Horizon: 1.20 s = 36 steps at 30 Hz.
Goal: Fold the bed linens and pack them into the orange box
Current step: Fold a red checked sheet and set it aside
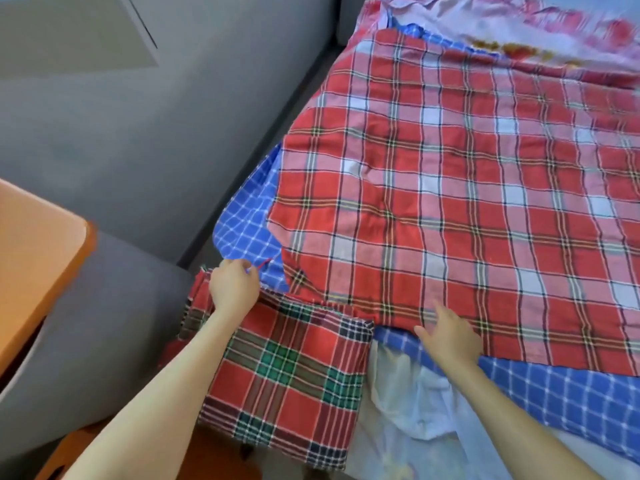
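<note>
Hands on spread checked linens, one piece already folded
Left hand (pixel 233 287), lower centre, grip pinching a corner of the blue checked sheet (pixel 244 230); right hand (pixel 446 337) flat, grip wide, on the red plaid sheet (pixel 450 188) filling the right of the frame. A folded red-and-green plaid cloth (pixel 287 382) lies between the arms; the orange box (pixel 34 268) is at the left edge

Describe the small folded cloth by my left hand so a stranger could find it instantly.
Start at the big red checked sheet. At its near left corner, beneath the left hand, lies the small folded cloth. Unlike that red-and-white sheet and the blue checked sheet, its red plaid carries dark green squares.
</note>
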{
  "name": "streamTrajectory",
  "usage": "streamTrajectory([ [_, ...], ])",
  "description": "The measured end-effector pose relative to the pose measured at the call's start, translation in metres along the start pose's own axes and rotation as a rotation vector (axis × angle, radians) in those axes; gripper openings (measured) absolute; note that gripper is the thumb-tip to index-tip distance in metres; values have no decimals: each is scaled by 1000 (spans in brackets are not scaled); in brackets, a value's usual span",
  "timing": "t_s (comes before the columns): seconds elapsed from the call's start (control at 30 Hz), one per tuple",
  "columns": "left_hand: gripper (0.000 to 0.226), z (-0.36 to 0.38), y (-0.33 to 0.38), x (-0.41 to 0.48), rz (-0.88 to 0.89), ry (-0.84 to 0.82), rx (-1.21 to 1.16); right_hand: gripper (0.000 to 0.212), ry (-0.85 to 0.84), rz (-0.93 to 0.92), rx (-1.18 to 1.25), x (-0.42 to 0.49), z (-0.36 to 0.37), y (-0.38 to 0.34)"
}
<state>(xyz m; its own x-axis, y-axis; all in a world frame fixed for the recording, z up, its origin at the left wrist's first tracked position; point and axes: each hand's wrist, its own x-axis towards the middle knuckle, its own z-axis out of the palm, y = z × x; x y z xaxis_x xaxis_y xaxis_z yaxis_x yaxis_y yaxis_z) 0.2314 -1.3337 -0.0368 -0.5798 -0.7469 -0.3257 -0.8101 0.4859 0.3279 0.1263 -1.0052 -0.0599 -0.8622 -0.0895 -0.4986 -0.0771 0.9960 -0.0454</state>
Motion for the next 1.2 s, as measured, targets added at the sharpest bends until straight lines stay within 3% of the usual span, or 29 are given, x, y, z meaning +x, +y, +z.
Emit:
streamTrajectory([
  [0.1, 43, 16, 29, 42, -138, -99, -191, 91, -41, 12, -249, 36, -2, 23],
  [0.2, 61, 32, 45, 84, -283, -194, -410, 103, -160, -12, -301, 72, 4, 35],
  [0.27, 38, 41, 56, 100, -314, -172, -532, 105, -245, -27, -296, 91, 10, 36],
  [0.33, 24, 45, 73, 108, -231, -92, -416, 105, -306, -22, -300, 103, 17, 35],
  [0.47, 40, 35, 106, 95, 169, 164, -202, 105, -323, -24, -359, 114, 24, 29],
  [0.63, 39, 24, 140, 61, 398, 158, -69, 105, -354, -29, -343, 112, 20, 30],
  [0.7, 39, 18, 150, 45, 401, 103, -39, 106, -406, -14, -316, 111, 12, 28],
  [0.77, 25, 8, 164, 22, 411, -11, -112, 105, -427, -4, -209, 98, -12, 26],
  [0.8, 15, 7, 168, 14, 400, -80, -157, 103, -404, -1, -61, 93, -25, 21],
  [0.87, 16, -1, 182, -7, 407, -202, -235, 96, -321, -1, 506, 69, -56, 9],
  [0.93, 11, -4, 202, -25, 312, -297, -392, 91, -268, -139, 997, 33, -87, -15],
  [1.0, 4, -11, 233, -44, 151, -392, -631, 100, -225, -354, 1003, -3, -112, -33],
  [1.07, 17, -20, 263, -59, 69, -423, -769, 107, -93, -435, 868, -27, -127, -46],
  [1.1, 22, -27, 282, -70, 95, -433, -798, 98, 58, -385, 850, -37, -139, -40],
  [1.2, 26, -46, 328, -102, 180, -448, -823, 38, 533, -258, 1037, -59, -179, -17],
])
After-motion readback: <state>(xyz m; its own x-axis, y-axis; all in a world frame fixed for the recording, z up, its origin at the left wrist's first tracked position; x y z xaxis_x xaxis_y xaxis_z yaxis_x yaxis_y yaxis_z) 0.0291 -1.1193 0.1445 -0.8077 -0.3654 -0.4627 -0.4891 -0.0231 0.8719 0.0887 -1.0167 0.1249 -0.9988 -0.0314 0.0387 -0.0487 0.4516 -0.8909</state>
